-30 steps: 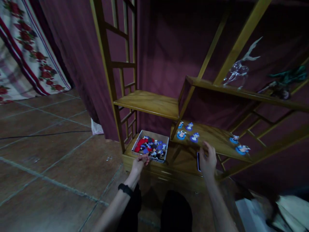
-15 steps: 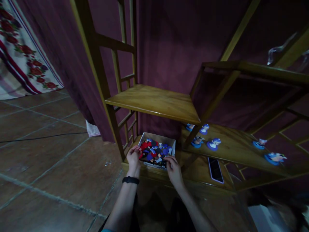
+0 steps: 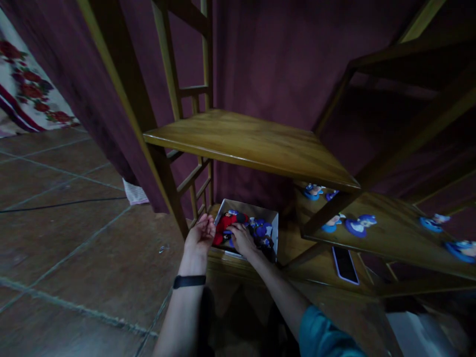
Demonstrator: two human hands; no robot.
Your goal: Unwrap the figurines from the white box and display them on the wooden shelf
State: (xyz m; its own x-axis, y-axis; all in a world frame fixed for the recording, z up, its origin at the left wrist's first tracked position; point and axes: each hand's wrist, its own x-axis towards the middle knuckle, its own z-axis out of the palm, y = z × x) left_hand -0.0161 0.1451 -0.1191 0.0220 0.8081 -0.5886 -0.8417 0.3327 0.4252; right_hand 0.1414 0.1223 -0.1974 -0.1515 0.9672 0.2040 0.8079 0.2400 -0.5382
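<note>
A white box stands on the lowest shelf, filled with small red, blue, purple and black figurines. My left hand is at the box's left edge, palm turned up, fingers loosely bent and apart, with nothing visible in it. Inside the box, my right hand reaches leftward, its fingers extended over the red figurines. The fingertips are partly hidden among the pieces, so any contact there is hard to make out. A dark band circles my left wrist.
A wooden shelf board overhangs the box, with a post to its left. On the right-hand shelf stand several small figurines on round bases. A phone lies below them. A dark cable crosses the tiled floor.
My right hand has moved left from the box's right front edge onto the red figurines. My left hand has turned palm up and loosened its fingers. The view has shifted closer.
</note>
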